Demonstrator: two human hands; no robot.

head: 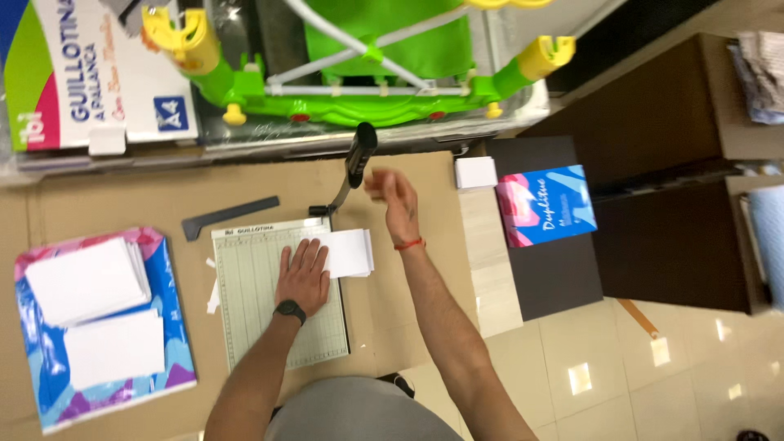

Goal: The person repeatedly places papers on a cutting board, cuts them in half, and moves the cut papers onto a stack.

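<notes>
Left hand lies flat, palm down, on the paper cutter board, fingers spread a little apart and pressing on the near edge of a white paper stack; stack sits just past the fingertips, most of it overhanging the cutting edge on the side away from the palm; black watch on that wrist. Right hand is up in the air, blurred, just beside the black lever handle, not touching it as far as I can tell; fingers look loosely open and slightly curled, gripping nothing; red string bracelet at the wrist. Lever arm stands raised, tilted up from its hinge ahead of the left fingertips.

Judgement on doing this well: keep left fingertips well back of the blade line, flat pressure so sheets don't fan or skid; stack edge should be square to the grid lines under the palm before any cut; right hand wants a full wrap on the handle, not a fingertip pinch; one steady stroke, no jerk. Risk: fingertips sit near the cut edge; stack is thick, may shift.

Well apart from the left hand: two piles of cut white sheets on a colourful wrapper.
</notes>
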